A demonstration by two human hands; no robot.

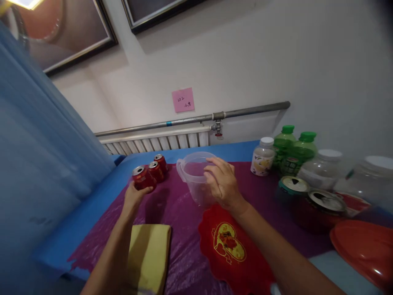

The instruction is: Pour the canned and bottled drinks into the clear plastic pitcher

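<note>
My left hand [134,196] is wrapped round the nearest red soda can [143,177], which stands upright at the left with its top opened. Behind it, two more red cans [156,171] stand in a slanting row. In the middle is a clear plastic jug [193,176], its handle pointing left. The fingers of my right hand [224,182] are curled at the jug's right rim, closed on it; part of the jug is hidden behind them. A red scalloped mat [230,246] with a gold heart print lies below my right hand. Near my left forearm is a folded yellow cloth [150,254].
Purple plastic sheeting [184,241] covers part of the blue table [123,164]. At the right stand a white-capped bottle [263,157], green bottles [299,153], clear jars [322,168] and opened cans [325,205]. A red plastic object [365,250] sits at the right edge. A radiator [162,141] runs behind.
</note>
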